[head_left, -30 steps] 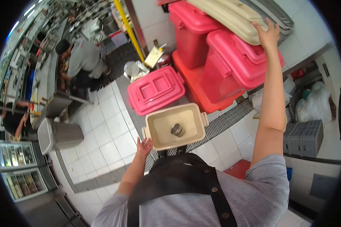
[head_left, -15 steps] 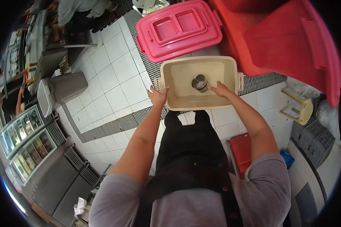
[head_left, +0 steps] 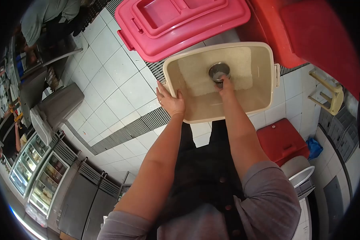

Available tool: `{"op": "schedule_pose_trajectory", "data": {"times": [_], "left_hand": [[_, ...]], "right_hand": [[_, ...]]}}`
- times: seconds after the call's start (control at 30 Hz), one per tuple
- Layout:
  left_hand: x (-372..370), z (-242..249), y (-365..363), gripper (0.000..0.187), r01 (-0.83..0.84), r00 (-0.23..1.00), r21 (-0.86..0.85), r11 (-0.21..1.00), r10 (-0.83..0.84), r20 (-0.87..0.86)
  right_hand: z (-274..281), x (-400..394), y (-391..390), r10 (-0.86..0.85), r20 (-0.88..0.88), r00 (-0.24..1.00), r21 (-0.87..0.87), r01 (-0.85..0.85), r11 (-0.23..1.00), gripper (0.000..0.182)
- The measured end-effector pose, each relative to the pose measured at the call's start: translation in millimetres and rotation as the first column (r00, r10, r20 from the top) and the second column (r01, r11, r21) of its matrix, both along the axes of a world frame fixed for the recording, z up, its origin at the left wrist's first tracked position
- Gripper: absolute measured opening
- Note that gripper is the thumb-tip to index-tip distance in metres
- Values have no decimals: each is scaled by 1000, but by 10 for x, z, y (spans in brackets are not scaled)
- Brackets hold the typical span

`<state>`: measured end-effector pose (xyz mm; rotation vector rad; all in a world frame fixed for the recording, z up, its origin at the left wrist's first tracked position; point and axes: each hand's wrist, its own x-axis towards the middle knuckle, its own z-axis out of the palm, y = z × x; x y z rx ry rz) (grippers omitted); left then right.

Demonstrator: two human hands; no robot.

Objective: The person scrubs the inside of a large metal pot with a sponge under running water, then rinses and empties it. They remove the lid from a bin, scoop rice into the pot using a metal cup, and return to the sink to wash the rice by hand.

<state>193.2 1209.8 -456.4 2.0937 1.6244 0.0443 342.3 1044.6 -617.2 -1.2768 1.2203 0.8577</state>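
A beige plastic tub (head_left: 244, 102) stands in front of me, with an off-white layer (head_left: 238, 80) across its bottom. Inside it a round metal cup (head_left: 216, 68) rests on or in that layer, its mouth facing up and some pale stuff within. My right hand (head_left: 225, 84) reaches into the tub and is closed on the near edge of the cup. On the tub's left wall, my left hand (head_left: 172, 102) grips the rim near the handle, thumb inside and fingers outside.
Beyond the tub lies a pink lid (head_left: 176, 32). A large red container (head_left: 284, 60) is at the back right, near a cream plastic stool (head_left: 328, 92). A red box (head_left: 284, 140) sits by my right arm. A grey bin (head_left: 60, 104) is on the left. A person (head_left: 48, 20) is at the upper left.
My right hand has moved left and taken hold of the metal cup. My view has come closer to the tub. The left hand stays at the tub's left rim.
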Motion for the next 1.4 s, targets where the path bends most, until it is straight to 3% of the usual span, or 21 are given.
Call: {"op": "schedule_pose_trajectory", "data": {"times": [0.13,0.17,0.2,0.23,0.3,0.33,0.47,0.5,0.53,0.57,0.63,0.87,0.93,1.03,1.1,1.13,1.17,1.23,1.3,1.33,1.4], "left_hand": [[-18,-34,6,98,-15,1000,-8,1000,15,-3],[-33,-40,5,98,-22,1000,-19,1000,22,-2],[-36,-29,4,98,-20,1000,-23,1000,20,-2],[-33,-22,-2,98,-21,1000,-23,1000,21,-5],[-45,-30,-8,99,-24,1000,-12,1000,24,-13],[-48,-43,-11,99,-18,1000,-13,1000,18,-2],[-52,-48,8,99,-22,1000,-40,999,23,13],[-63,-47,11,98,-52,999,-91,995,53,9],[-66,-57,3,98,-46,999,-77,996,45,-11],[-63,-65,-6,98,-35,999,-80,996,35,-8],[-66,-60,-13,98,-36,999,-64,997,35,-17],[-35,-39,-40,99,-28,989,-60,998,19,-146],[-93,-103,7,107,-68,982,-160,985,38,-187],[-181,-131,129,115,57,956,-169,984,-103,-274],[-431,-531,406,123,215,962,-68,974,-223,-160],[-401,-301,454,123,173,966,-111,979,-191,-175],[-402,-48,478,123,131,968,-157,979,-161,-194],[-653,-15,648,124,233,966,-65,970,-239,-97],[-836,74,755,122,366,911,13,930,-356,-210],[-893,220,748,120,356,918,-60,932,-361,-165],[-1040,285,883,119,357,869,-145,923,-385,-310]], "right_hand": [[690,316,-21,95,172,981,-112,-76,991,76],[763,331,9,505,299,810,-602,-251,758,78],[823,335,68,838,168,519,-934,-189,304,80],[859,329,160,837,168,521,-934,-188,304,80],[848,304,381,906,2,424,-966,-233,112,84],[585,196,404,933,-155,325,-916,-401,-12,88],[226,-326,617,964,-152,218,-771,-636,22,74],[125,-260,461,922,73,380,-469,-803,368,64],[32,-205,291,784,206,586,-46,-794,606,54],[-120,-159,161,778,205,593,-50,-788,614,54],[-354,-103,-66,612,40,790,330,-589,738,41],[875,178,-308,344,96,934,559,-337,758,44],[1258,130,-418,207,177,962,675,-272,686,44],[1655,-10,-633,-57,221,974,730,-126,671,50],[2067,-51,-840,-172,278,945,790,-123,601,53],[2288,-76,-991,-251,306,918,838,-134,529,57],[2502,-82,-1162,-288,322,902,834,-126,538,57],[2925,-100,-1578,-403,312,860,885,-109,453,61],[3311,-131,-2099,-473,341,812,874,-88,478,64],[3509,-163,-2372,-542,335,771,897,-84,434,66],[3639,-277,-2982,-644,322,694,909,-38,414,71]]}}
